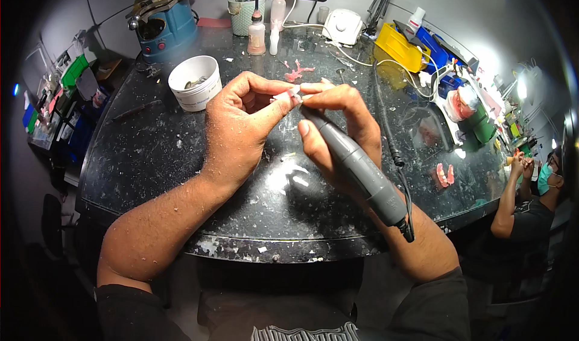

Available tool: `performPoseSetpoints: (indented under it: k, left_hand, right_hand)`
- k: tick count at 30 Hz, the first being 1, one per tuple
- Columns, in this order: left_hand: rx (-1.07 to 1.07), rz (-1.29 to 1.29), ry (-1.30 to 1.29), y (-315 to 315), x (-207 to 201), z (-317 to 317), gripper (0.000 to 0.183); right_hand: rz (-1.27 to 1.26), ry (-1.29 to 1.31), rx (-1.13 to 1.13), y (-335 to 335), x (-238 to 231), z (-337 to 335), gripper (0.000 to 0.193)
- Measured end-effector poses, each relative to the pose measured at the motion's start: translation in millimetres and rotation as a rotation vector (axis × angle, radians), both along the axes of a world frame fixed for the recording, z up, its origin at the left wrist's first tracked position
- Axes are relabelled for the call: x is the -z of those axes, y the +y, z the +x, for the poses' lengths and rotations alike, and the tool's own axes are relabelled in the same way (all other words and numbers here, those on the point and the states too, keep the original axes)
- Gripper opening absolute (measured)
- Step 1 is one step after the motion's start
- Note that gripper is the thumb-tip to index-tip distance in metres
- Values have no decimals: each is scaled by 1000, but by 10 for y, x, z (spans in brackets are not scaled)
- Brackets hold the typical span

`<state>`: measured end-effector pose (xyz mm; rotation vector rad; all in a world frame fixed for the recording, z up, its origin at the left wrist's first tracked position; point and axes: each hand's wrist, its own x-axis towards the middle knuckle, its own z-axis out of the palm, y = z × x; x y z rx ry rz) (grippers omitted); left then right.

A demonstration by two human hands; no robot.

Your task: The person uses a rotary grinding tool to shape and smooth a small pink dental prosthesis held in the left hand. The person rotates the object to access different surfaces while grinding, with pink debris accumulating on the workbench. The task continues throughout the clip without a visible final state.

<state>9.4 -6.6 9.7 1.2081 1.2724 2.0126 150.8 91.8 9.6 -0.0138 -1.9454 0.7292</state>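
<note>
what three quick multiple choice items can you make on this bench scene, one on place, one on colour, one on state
1. Where does the white cup stand?
A. on the dark benchtop, on the left hand's side
B. in the yellow bin
C. on the floor

2. What colour is the handpiece in the right hand?
A. red
B. grey
C. green

3. How is the small white piece held?
A. it lies loose on the bench
B. it sits in the cup
C. it is pinched at the fingertips of the left hand

Answers:
1 A, the cup rests on the benchtop beyond and left of the left hand.
2 B, its barrel is grey with a dark cord at the rear.
3 C, thumb and forefinger close on it above the bench.
</note>
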Motion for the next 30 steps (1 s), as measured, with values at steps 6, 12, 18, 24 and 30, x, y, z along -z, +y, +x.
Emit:
performPoseSetpoints:
  k: [6, 12, 18, 24, 30]
  left_hand:
    - [-21, 26, 46, 14, 13, -21, 9]
    - [-58, 73, 104, 19, 8, -8, 10]
    - [-19, 8, 78, -1, -49, -16, 22]
    - [52, 60, 109, -26, -61, 24, 42]
    - [92, 32, 152, 7, -68, 56, 44]
  right_hand:
    - [-1, -17, -23, -31, -4, -1, 32]
    - [63, 30, -51, -2, -18, -18, 34]
    - [-412, 92, 61, -51, 3, -3, 29]
    - [-573, 12, -99, -34, -74, 3, 18]
    - [-751, 31, -255, 21, -86, 28, 31]
